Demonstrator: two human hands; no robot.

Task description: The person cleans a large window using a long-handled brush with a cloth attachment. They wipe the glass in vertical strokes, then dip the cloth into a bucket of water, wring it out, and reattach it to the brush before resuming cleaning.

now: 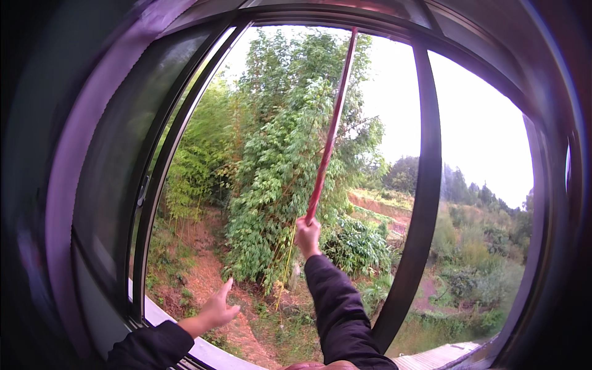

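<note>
My right hand [307, 237] is closed round the lower end of a long, thin red pole [328, 142]. The pole rises at a slight tilt to the right, and its tip meets the line of the window's top frame; whether it touches there I cannot tell. Lower and to the left, my left hand [217, 309] is empty, with a finger pointing up and the thumb apart. Both arms, in dark sleeves, reach toward the open part of a large dark-framed window [425, 154].
A sliding pane with a screen [132, 123] stands at the left, beside a pale purple wall edge [71, 154]. Along the bottom runs a white sill [209, 357]. Outside are tall leafy trees [277, 142], a reddish dirt slope [206, 271] and a pale ribbed roof [435, 357].
</note>
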